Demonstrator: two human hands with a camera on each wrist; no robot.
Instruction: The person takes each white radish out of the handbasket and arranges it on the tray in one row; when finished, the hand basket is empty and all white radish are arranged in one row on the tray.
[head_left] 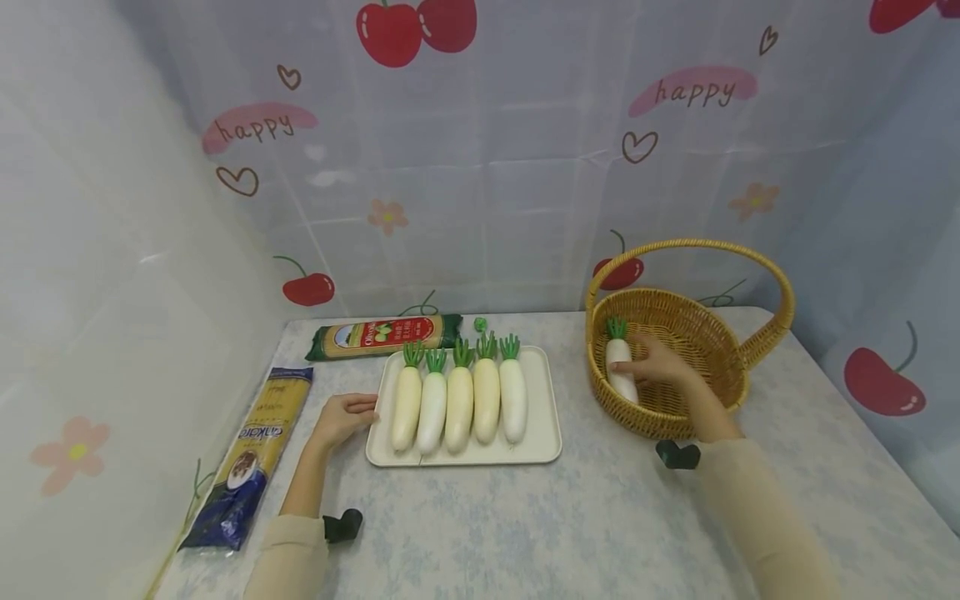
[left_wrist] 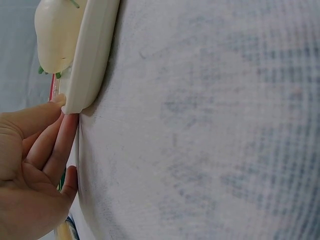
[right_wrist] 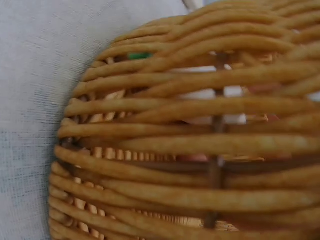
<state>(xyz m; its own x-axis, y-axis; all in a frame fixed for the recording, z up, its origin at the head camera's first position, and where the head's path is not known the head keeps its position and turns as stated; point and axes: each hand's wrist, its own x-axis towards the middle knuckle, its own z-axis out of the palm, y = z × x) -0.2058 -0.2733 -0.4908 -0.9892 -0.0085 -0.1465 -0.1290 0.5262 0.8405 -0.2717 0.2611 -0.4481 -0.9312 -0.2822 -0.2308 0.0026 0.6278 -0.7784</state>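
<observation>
A white radish (head_left: 621, 371) with a green top lies along the left inner side of the wicker basket (head_left: 705, 325). My right hand (head_left: 660, 365) reaches into the basket and holds this radish, thumb across it. In the right wrist view the basket's woven wall (right_wrist: 200, 145) covers most of the hand and radish. My left hand (head_left: 343, 419) pinches the left rim of the cream tray (head_left: 542, 417); in the left wrist view the thumb (left_wrist: 37, 117) lies on the rim, fingers below. Several white and pale yellow radishes (head_left: 459, 408) stand side by side on the tray, green tops toward the back.
Behind the tray lies a pasta packet (head_left: 386, 335) with a red label, beside a small green piece (head_left: 481, 324). A blue and yellow pasta packet (head_left: 251, 458) lies at the left. The basket's tall handle (head_left: 693, 244) arches over it. A printed curtain (head_left: 480, 183) hangs behind the table.
</observation>
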